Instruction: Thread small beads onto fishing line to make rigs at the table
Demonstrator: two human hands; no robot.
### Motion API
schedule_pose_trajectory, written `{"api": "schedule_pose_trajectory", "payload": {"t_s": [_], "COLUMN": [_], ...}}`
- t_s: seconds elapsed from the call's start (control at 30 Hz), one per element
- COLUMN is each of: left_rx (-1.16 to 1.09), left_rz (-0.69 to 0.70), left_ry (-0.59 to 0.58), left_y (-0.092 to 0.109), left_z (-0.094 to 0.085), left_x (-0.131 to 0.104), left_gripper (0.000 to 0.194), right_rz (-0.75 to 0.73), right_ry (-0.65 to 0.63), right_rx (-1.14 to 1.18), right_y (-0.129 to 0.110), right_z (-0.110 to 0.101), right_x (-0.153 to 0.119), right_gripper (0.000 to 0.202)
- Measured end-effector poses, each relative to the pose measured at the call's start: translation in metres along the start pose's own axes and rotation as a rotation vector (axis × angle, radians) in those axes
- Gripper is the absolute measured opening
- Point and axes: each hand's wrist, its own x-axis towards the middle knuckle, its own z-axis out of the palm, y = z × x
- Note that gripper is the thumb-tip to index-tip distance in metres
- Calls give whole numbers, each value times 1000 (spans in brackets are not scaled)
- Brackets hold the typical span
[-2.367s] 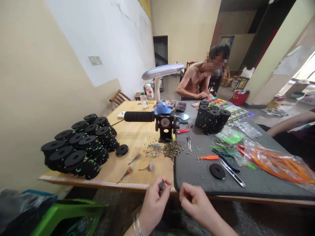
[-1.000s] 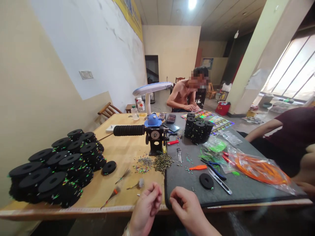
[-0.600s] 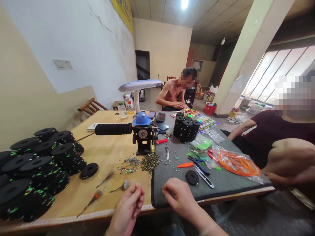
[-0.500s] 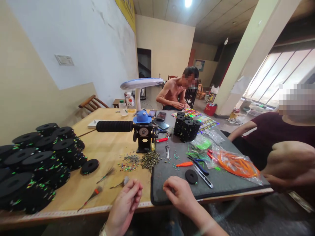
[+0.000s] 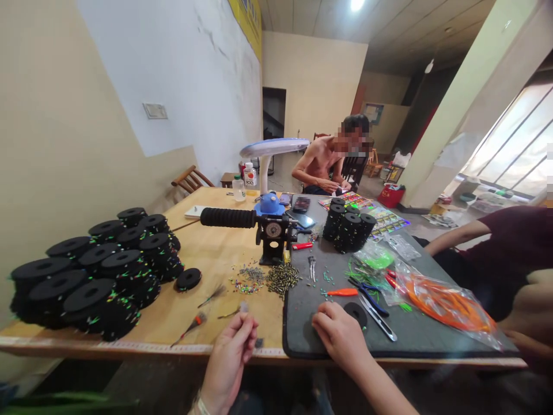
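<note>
My left hand [image 5: 233, 353] is closed in a pinch at the table's front edge; anything in its fingertips is too small to make out. Just beyond it lies a thin stem with a pale fluffy tip [image 5: 240, 309]. My right hand [image 5: 343, 335] rests over the grey mat [image 5: 298, 331], fingers curled together, and whatever they hold is hidden. Right behind that hand is a black foam ring [image 5: 356, 314], partly covered by it. A box cutter [image 5: 379, 317], dark blue-handled pliers [image 5: 367, 295] and an orange-handled tool [image 5: 343, 292] lie farther back.
Stacked black foam spools [image 5: 93, 294] fill the left side. A black-handled device [image 5: 273, 239] stands mid-table behind piles of small metal pieces [image 5: 283, 278]. More foam spools [image 5: 351, 225], a desk lamp [image 5: 264, 173] and bagged orange tubing [image 5: 449, 305] are around. Two people sit nearby.
The camera view has turned left, so the table's things appear farther right. My right hand has shifted slightly right and now overlaps the foam ring. My left hand stays pinched.
</note>
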Motion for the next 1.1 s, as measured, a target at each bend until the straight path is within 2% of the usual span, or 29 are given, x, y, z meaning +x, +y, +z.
{"api": "schedule_pose_trajectory", "payload": {"t_s": [0.13,0.27,0.37,0.43,0.53,0.6,0.7,0.77,0.87,0.97,1.1], "left_rx": [103,299,459,550,658,705,767,792,785,780,866], "left_rz": [51,184,359,458,585,655,705,688,616,543,583], "left_ry": [20,20,-10,-66,-170,-243,-320,-340,-333,-316,-246], "left_y": [-4,-4,-3,-4,-10,-14,-18,-19,-19,-17,-10], "left_z": [-5,-8,-3,2,5,3,-4,-6,-5,-1,-2], "left_x": [-3,-4,-9,-15,-23,-26,-24,-23,-25,-27,-24], "left_gripper": [43,43,38,33,24,20,16,15,18,24,29], "right_rz": [3,42,82,100,82,126,192,214,239,251,198], "right_ry": [0,162,301,315,243,163,77,42,-11,-60,-71], "right_rx": [30,127,292,475,789,947,1072,1119,1135,1049,862], "right_y": [2,2,-15,-35,-69,-84,-92,-91,-87,-84,-75], "right_z": [4,-11,-26,-28,-14,1,17,20,18,18,25], "right_x": [-5,-8,-8,-9,-9,-9,-7,-6,-6,-7,-9], "right_gripper": [17,19,18,19,30,37,35,33,31,24,23]}}
